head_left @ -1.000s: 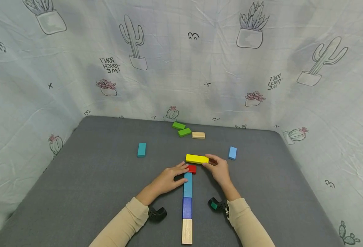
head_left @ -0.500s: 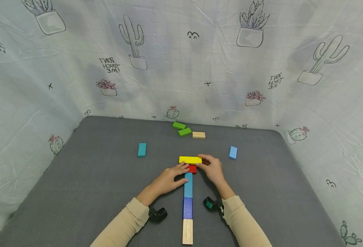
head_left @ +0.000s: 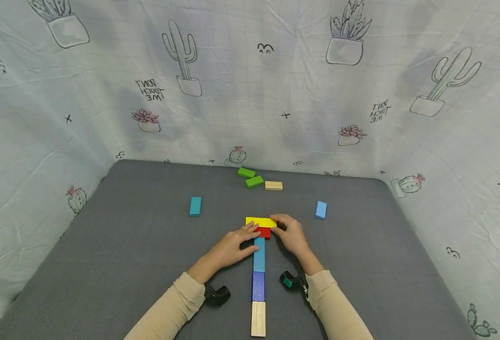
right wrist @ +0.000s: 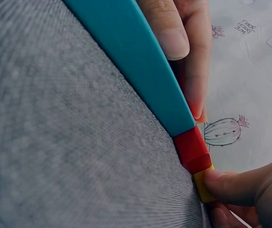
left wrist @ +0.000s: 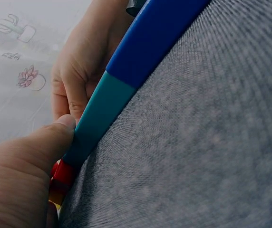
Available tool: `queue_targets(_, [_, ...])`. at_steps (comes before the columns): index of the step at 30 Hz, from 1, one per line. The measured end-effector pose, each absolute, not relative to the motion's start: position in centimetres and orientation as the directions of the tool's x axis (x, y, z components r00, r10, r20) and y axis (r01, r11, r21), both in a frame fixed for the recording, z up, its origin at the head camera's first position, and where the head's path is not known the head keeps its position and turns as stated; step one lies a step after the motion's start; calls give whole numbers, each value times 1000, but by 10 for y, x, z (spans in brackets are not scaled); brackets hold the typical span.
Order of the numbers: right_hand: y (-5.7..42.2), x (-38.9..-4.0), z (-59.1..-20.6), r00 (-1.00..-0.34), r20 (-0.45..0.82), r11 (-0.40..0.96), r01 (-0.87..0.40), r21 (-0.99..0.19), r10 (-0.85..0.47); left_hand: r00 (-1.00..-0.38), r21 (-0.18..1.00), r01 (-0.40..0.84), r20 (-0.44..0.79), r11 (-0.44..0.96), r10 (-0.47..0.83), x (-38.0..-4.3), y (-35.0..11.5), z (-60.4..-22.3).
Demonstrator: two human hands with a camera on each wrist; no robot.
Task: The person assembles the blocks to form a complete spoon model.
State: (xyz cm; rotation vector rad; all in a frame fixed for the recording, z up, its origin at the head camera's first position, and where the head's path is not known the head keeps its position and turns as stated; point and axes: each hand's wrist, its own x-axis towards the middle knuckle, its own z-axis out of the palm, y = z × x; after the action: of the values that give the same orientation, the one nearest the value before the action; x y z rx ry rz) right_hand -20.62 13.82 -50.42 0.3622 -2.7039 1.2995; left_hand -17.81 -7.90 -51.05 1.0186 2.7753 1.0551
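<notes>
A yellow block (head_left: 260, 222) lies crosswise at the far end of a row, against a red block (head_left: 263, 232). My right hand (head_left: 291, 236) pinches the yellow block's right end between thumb and fingers; the right wrist view shows the thumb (right wrist: 231, 186) on its side. With fingers extended, my left hand (head_left: 234, 244) rests on the red block, fingertips reaching the yellow one. Its thumb (left wrist: 55, 137) touches the side of the light blue block (head_left: 259, 255). Nearer me, a dark blue block (head_left: 258, 286) and a natural wood block (head_left: 258, 319) continue the row.
Toward the back of the grey table (head_left: 148, 264) lie two green blocks, one at the edge (head_left: 246, 173), and a wooden block (head_left: 273, 186). A teal block (head_left: 195, 206) lies left, a light blue block (head_left: 320, 210) right. A printed cloth (head_left: 241, 71) hangs around the table.
My right hand has moved the yellow block left and toward me, from beyond the red block to against it, straightening it across the row. My left hand stays in place.
</notes>
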Motion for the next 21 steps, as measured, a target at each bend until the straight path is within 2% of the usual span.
queue_targets(8, [139, -205, -504, -967, 189, 589, -254, -767, -171, -785, 590, 581, 225, 561, 577, -179, -79, -510])
queue_targets(21, [148, -205, -502, -968, 209, 493, -251, -833, -139, -780, 588, 590, 242, 553, 577, -178, -79, -511])
